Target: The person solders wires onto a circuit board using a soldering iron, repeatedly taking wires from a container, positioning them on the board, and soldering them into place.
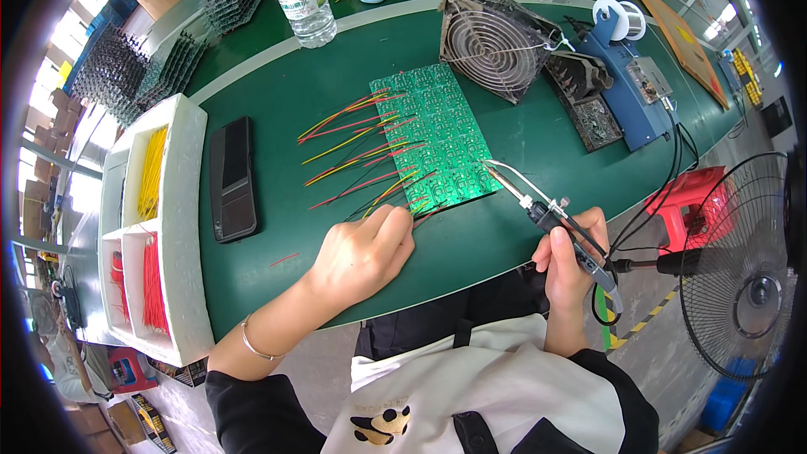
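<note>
A green circuit board (450,118) lies on the green table, with red, yellow and black wires (345,163) fanning out from its left side. My left hand (366,254) is closed in a pinch at the board's near left corner. Thin wire ends show at its fingertips, though the grip itself is partly hidden. In my right hand (572,261) is a soldering iron (546,217) with a thin metal solder-feed tube clamped beside it. The iron's tip points at the board's right edge, near its lower corner; whether it touches I cannot tell.
Left stand a white foam box (181,227) of cut wires and a dark phone case (233,181). Behind are a water bottle (303,4) and a square, grilled fan (492,42). A blue solder feeder (626,88) stands right; a black fan (744,277) is beside the table.
</note>
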Demonstrator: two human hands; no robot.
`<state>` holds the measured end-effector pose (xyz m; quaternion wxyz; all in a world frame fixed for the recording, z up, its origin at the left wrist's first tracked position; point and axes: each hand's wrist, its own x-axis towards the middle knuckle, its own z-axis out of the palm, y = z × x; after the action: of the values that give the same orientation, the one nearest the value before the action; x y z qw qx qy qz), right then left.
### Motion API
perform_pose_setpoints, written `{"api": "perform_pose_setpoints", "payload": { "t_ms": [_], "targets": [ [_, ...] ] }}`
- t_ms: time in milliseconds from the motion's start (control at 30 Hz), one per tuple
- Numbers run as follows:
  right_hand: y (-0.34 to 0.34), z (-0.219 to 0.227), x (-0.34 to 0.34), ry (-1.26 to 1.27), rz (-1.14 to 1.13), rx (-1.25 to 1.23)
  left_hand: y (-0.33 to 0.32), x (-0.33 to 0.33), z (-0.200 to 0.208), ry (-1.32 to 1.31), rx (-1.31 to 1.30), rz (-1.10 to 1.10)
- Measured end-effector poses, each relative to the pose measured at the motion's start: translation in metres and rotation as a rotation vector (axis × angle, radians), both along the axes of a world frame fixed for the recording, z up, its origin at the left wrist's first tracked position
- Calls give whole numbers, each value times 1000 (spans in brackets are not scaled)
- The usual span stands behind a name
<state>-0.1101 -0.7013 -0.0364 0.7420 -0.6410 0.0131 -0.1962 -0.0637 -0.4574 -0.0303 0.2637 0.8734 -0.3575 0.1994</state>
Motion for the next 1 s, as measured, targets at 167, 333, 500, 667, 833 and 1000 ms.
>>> {"api": "perform_pose_setpoints", "payload": {
  "t_ms": [167, 333, 500, 667, 833, 1000],
  "targets": [
    [-2, -1, -4, -18, 91, 16, 1, -1, 2, -3, 50, -14],
    [1, 2, -7, 31, 169, 24, 2, -2, 1, 12, 56, 3],
    [0, 4, -7, 48, 185, -22, 2, -1, 2, -15, 59, -7],
    [1, 4, -7, 57, 183, -47, 1, -1, 1, -16, 52, -8],
    [1, 2, -7, 74, 189, -90, 2, 0, -1, -36, 51, -26],
    [-1, 1, -7, 47, 191, -124, 2, -1, 1, -2, 54, -6]
  ]
}}
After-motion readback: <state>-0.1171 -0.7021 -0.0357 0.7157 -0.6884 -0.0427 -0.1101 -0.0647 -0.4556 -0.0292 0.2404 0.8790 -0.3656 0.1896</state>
